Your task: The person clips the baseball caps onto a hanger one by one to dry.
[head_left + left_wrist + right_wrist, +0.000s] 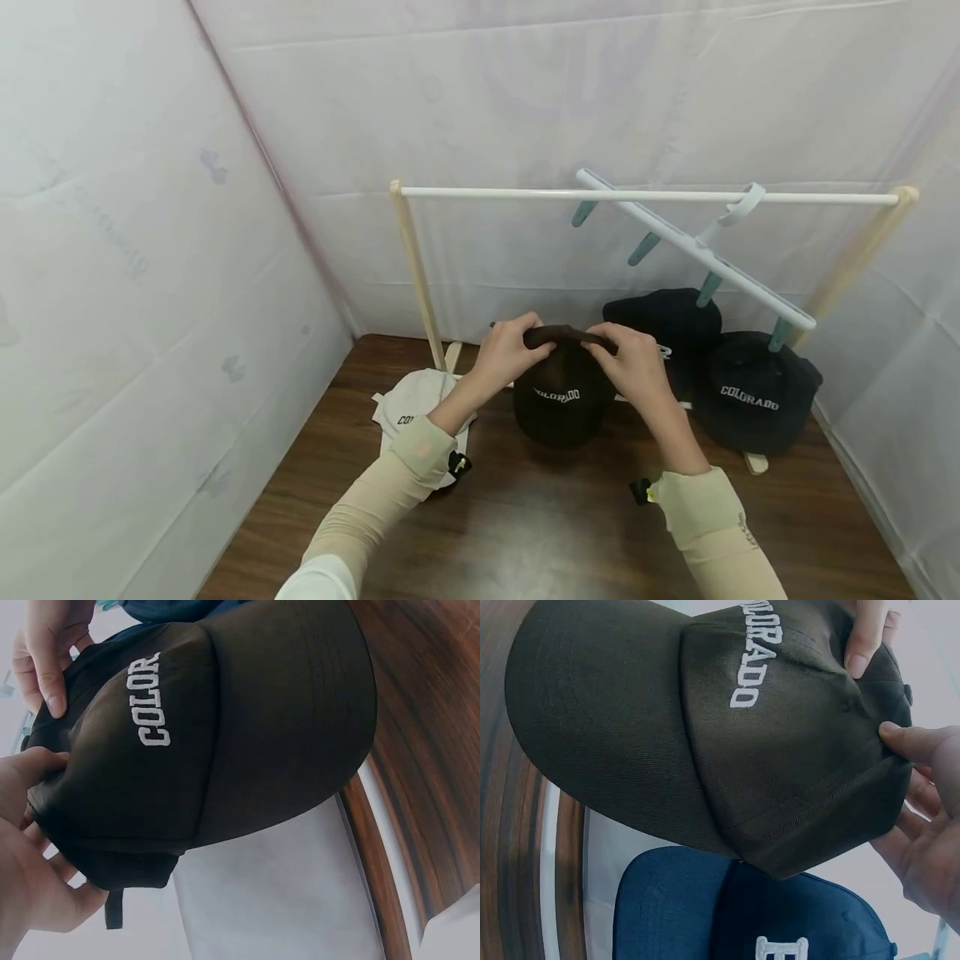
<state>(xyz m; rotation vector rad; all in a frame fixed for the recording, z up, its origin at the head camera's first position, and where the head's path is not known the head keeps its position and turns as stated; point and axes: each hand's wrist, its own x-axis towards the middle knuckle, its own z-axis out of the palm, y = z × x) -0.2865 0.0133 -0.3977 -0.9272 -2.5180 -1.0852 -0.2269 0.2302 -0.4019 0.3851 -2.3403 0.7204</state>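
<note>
Both hands hold a dark brown cap (557, 425) with white COLORADO lettering, its crown toward the top and its brim hanging down in front of the rack. My left hand (506, 354) pinches one side of the crown's back part. Opposite it, my right hand (633, 364) pinches the other side. In the left wrist view, thumb and fingers grip the brown cap's (277, 720) edge, and a short strap dangles below. Seen from the right wrist, the brown cap (615, 712) overlaps a navy cap (667, 907) with a white letter.
A white rail (487, 193) on wooden posts carries a slanting white hanger (675, 237) with several teal clips (643, 248). Under its right half are a navy cap (660, 310) and a dark COLORADO cap (757, 375). A white cap (412, 396) lies at left on the wooden table (525, 533).
</note>
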